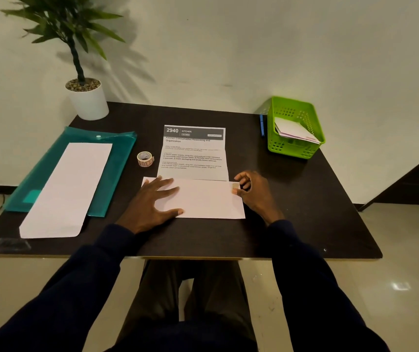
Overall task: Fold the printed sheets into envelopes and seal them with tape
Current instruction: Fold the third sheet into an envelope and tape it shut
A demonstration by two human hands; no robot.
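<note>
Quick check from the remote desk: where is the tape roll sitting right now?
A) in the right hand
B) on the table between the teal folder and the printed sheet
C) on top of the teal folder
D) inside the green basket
B: the tape roll stands on the bare table, between the teal folder and the printed sheet, touched by neither hand.

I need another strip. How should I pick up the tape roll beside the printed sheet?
Judging by its pose, take the tape roll from above: it lies flat on the table, hole facing up, clear of the printed sheet. Put one finger inside the core, thumb on the outer wall. The left hand is nearer, but it is pinning the fold.
</note>
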